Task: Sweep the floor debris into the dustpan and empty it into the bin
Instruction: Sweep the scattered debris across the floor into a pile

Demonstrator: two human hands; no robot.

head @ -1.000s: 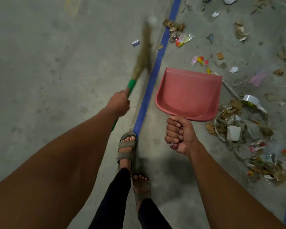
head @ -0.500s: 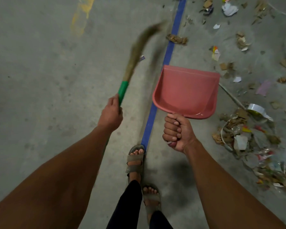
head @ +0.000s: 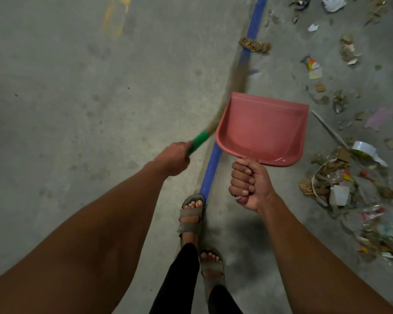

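Note:
My left hand (head: pixel 174 157) grips the green handle of a straw broom (head: pixel 235 85). Its blurred bristles stretch forward along the blue floor line, just left of the dustpan. My right hand (head: pixel 247 183) holds the handle of a pink dustpan (head: pixel 262 130), which hangs above the floor with nothing in it. Debris lies on the concrete to the right: a heap of paper, cardboard and plastic (head: pixel 340 184) and scattered scraps (head: pixel 315 69) farther ahead. A brown clump (head: pixel 254 45) sits on the blue line beyond the bristles. No bin shows.
A blue tape line (head: pixel 210 171) runs from my feet up the floor. My sandalled feet (head: pixel 191 214) stand beside it. A roll of white tape (head: pixel 364 149) and a thin stick (head: pixel 327 128) lie by the heap. A yellow paint mark (head: pixel 116 17) is at upper left.
The broom has swung from the left side over to the right, onto the blue line beside the dustpan. The view has shifted forward; the dustpan stays held in my right hand.

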